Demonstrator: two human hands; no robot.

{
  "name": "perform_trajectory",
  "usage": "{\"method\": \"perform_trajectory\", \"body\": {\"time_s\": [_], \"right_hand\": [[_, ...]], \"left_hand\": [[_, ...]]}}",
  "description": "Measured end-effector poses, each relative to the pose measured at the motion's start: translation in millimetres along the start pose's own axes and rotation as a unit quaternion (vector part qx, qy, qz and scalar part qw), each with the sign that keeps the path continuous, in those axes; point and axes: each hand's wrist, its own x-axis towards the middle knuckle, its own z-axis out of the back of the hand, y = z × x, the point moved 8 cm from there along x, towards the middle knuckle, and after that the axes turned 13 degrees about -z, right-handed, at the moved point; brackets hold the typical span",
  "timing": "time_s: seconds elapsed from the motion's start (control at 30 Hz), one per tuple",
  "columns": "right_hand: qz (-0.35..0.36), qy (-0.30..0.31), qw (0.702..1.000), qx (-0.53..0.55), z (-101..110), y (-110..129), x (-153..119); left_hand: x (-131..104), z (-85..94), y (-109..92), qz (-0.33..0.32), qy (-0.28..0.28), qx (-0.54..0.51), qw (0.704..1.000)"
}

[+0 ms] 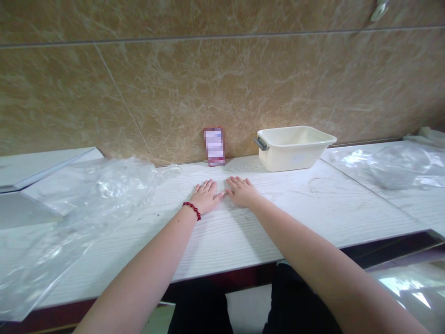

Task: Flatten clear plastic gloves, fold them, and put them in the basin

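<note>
My left hand (pixel 206 196) lies flat on the white wood-grain tabletop (pixel 222 241), fingers stretched toward the wall, with a red bead bracelet (pixel 192 209) round its wrist. Beside it, my right hand (pixel 240 191) also rests palm down with its fingers spread, the two thumbs almost meeting. Neither hand holds anything. Just beyond them a phone-like upright rectangle (pixel 215 146), red-edged and blurred out, leans on the wall. To the right of it stands a cream plastic bin (pixel 292 155) with a grey handle; its inside floor is hidden from this angle.
Crumpled clear plastic sheeting (pixel 114 185) spreads over the table's left side, next to a white box or panel (pixel 45 169). More clear plastic (pixel 399 162) lies at the far right. A brown marble-patterned wall (pixel 222 83) closes off the back. The table's front edge runs under my forearms.
</note>
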Motion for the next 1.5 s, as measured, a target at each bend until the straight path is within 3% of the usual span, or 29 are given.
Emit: {"method": "perform_trajectory", "body": {"time_s": [0.1,0.2,0.33,0.47,0.63,0.97,1.13,1.23,1.33,1.4,1.47,1.5], "right_hand": [[-0.040,-0.007,0.999,0.002,14.4,-21.5,1.5],[-0.047,-0.064,0.997,0.024,48.3,-43.8,-3.4],[0.090,-0.047,0.994,0.046,76.4,-39.8,-25.3],[0.202,-0.006,0.978,0.042,76.3,-18.5,-49.1],[0.247,0.022,0.969,-0.002,62.0,0.4,-59.2],[0.264,0.009,0.964,-0.013,59.1,9.8,-62.6],[0.250,-0.041,0.967,0.035,69.7,9.4,-60.2],[0.230,-0.076,0.962,0.125,81.5,3.8,-56.5],[0.137,-0.131,0.947,0.260,92.8,-21.8,-43.3],[0.043,-0.159,0.920,0.356,93.4,-48.0,-32.2],[-0.043,-0.157,0.873,0.460,86.3,-72.5,-22.3],[-0.081,-0.145,0.841,0.514,80.6,-82.3,-18.2]], "left_hand": [[-1.3,0.8,0.2,0.009,0.002,-0.001,1.000],[-1.5,0.0,-0.2,0.011,0.008,-0.005,1.000],[-1.6,0.4,0.7,0.014,0.013,-0.019,1.000],[-4.0,11.0,-7.3,-0.008,-0.015,-0.017,1.000],[-8.1,13.1,-38.8,-0.109,-0.006,-0.033,0.993],[-17.2,13.6,-66.9,-0.174,0.025,-0.114,0.978],[-18.0,15.4,-70.9,-0.166,-0.015,-0.163,0.972],[-14.2,16.7,-65.2,-0.154,-0.046,-0.213,0.964],[-11.9,24.8,-54.2,-0.127,-0.073,-0.318,0.937],[-13.6,34.6,-50.5,-0.116,-0.084,-0.420,0.896],[-18.0,44.8,-53.9,-0.116,-0.074,-0.547,0.826],[-21.0,49.0,-58.1,-0.116,-0.057,-0.617,0.776]]}}
